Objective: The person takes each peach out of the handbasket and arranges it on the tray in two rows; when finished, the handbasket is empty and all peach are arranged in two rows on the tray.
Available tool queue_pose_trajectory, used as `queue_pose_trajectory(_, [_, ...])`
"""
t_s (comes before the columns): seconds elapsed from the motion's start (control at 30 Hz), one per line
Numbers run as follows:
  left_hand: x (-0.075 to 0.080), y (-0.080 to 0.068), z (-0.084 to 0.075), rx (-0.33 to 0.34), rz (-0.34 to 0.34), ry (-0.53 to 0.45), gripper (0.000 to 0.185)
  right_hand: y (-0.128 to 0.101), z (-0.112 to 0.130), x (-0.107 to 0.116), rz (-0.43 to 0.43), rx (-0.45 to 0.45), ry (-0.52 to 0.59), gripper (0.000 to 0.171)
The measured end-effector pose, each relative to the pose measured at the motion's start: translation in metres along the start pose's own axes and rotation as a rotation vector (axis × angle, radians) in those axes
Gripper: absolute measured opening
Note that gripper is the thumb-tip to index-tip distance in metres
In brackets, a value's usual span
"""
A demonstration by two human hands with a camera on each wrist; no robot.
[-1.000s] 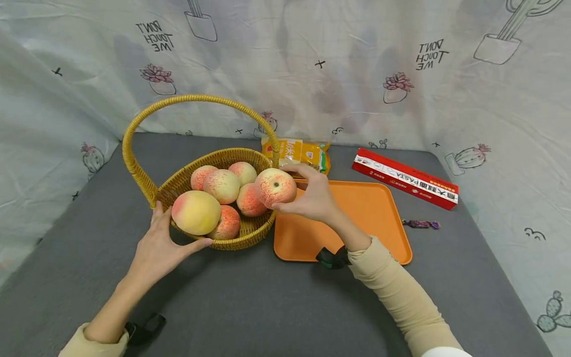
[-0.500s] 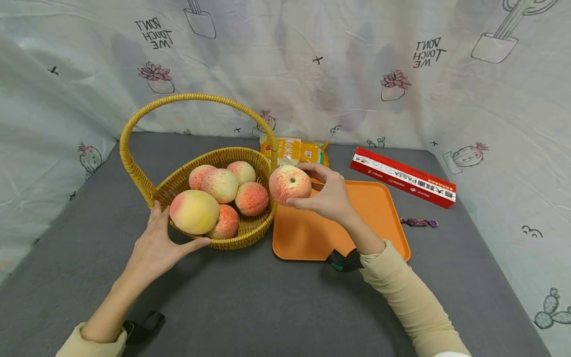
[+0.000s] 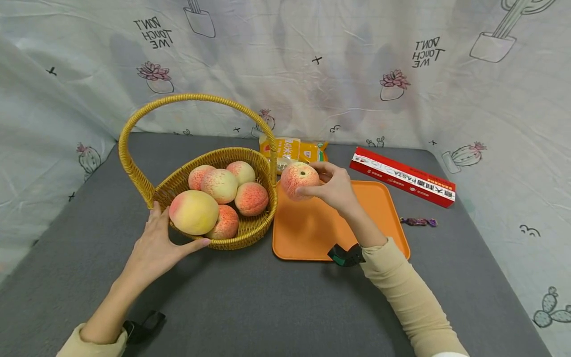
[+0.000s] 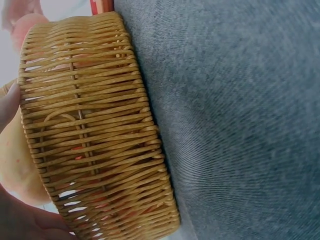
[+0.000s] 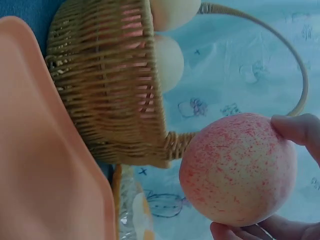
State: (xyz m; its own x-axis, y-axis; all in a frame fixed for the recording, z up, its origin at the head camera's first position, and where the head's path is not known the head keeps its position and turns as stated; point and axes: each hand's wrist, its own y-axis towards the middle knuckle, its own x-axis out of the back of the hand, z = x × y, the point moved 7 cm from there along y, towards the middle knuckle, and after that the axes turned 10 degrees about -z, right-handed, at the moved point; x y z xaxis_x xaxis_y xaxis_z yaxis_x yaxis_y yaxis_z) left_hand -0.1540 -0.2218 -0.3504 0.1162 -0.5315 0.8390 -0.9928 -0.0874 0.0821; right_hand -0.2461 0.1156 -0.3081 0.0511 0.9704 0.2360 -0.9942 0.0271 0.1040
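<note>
My right hand grips a speckled red-and-cream peach, thumb on one side and fingers on the other. It is held up over the left part of the orange tray. My left hand holds the near-left end of the yellow wicker basket, its thumb along the front rim and its fingers by the foot of the handle. Several peaches lie inside, among them a large yellow peach between that thumb and fingers. In the right wrist view the held peach is apart from the basket wall.
Behind the tray lies an orange food packet. A long red pasta box lies at the back right, with a purple wrapped candy in front of it. The tall basket handle arches over the basket.
My right hand has carried the peach from the basket's right rim rightward over the tray. The left hand stays on the basket, which has not visibly moved.
</note>
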Motion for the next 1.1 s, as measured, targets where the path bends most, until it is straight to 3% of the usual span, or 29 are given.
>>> queue_pose_trajectory(0.2, [0.0, 0.001, -0.001, 0.005, 0.017, 0.022, 0.122, 0.012, -0.016, -0.001, -0.023, -0.116, -0.032, 0.056])
queue_pose_trajectory(0.47, [0.0, 0.0, -0.001, 0.017, 0.029, 0.011, 0.123, 0.024, -0.037, -0.014, -0.014, -0.292, 0.011, 0.054])
queue_pose_trajectory(0.83, [0.0, 0.0, 0.0, 0.027, 0.034, 0.004, 0.124, 0.046, -0.054, -0.032, -0.03, -0.18, -0.364, 0.061])
queue_pose_trajectory(1.1, [-0.001, 0.0, 0.0, 0.036, 0.043, 0.011, 0.123, 0.052, -0.061, -0.041, -0.04, -0.183, -0.374, 0.06])
